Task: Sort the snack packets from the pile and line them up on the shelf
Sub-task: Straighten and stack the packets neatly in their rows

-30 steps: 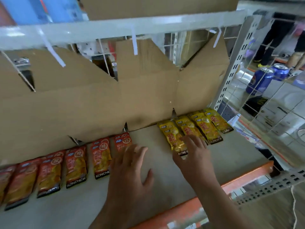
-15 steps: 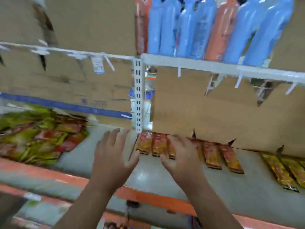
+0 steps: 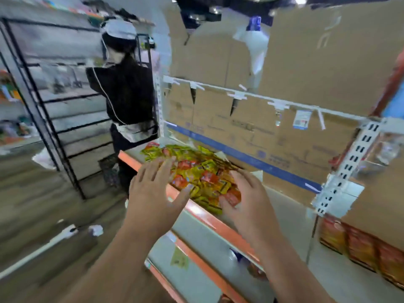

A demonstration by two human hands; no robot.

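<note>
Mixed red and yellow snack packets lay in a pile [image 3: 196, 171] on the shelf [image 3: 203, 215]. Your left hand [image 3: 153, 193] hovered, fingers spread, at the pile's left. Your right hand [image 3: 251, 200] arched loosely over its near edge, gripping nothing visible. Lifting one colour at a time would likely have served best. Packet print was blurred and unreadable.

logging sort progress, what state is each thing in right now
snack pile: loose heap, red and yellow mixed, unsorted
left hand: open, fingers spread at the pile's near edge
right hand: fingers curved onto the pile, grip unclear
red packets: lined up side by side on the shelf, blurred
</note>
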